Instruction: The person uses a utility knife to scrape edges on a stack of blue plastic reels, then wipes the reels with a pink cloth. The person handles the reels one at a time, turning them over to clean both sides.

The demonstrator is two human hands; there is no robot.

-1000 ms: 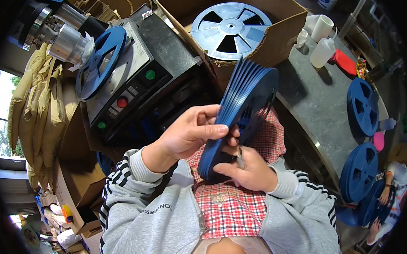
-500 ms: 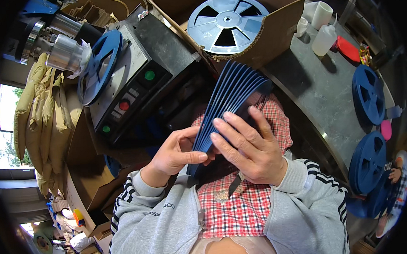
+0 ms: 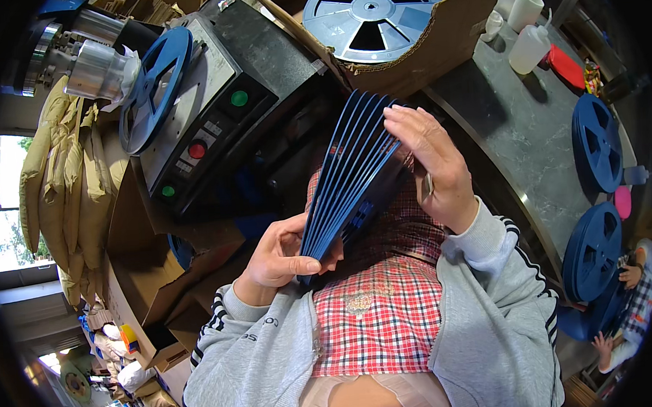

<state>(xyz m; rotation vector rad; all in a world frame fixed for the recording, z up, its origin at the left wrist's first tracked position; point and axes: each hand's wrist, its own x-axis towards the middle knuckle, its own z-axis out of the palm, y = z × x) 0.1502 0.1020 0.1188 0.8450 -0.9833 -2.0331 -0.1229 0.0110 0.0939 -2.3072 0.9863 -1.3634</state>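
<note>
Several thin reel discs [image 3: 350,180]: in the head view, blue and smooth with curved rims, at the centre, gathered at 7 o'clock and fanned apart toward 1 o'clock.
Left hand [image 3: 274,261]: at 7 to 8 o'clock, thumb and fingers pinching the gathered end.
Right hand [image 3: 438,164]: at 2 o'clock, fingers bent and close together, tips against the upper rims; whether they grip cannot be told.
Clothing: grey sweatshirt [image 3: 493,290] with ribbed cuffs; red checked apron [image 3: 380,326] of woven cloth.
Tabletop [image 3: 499,132]: marbled grey, at 2 to 3 o'clock, carrying blue reels [image 3: 597,149] with cut-out windows and a translucent squeeze bottle [image 3: 528,50].
Machine [image 3: 281,51]: boxy, dark, at 11 o'clock, with round green and red buttons; beside it a polished metal cylinder [image 3: 98,72] faces an upright blue reel [image 3: 179,47].
Hard to make out: a small glint under the right palm; the lower faces of the discs, in shadow.
Cut off: a co-worker's checked sleeve [image 3: 636,316], by the dark rim at 4 o'clock.
Upper carton [image 3: 436,54]: torn-edged cardboard at 12 to 1 o'clock, holding a pale blue spoked reel [image 3: 373,28].
Lower carton [image 3: 127,240]: at 8 to 9 o'clock, open, something blue partly showing inside.
</note>
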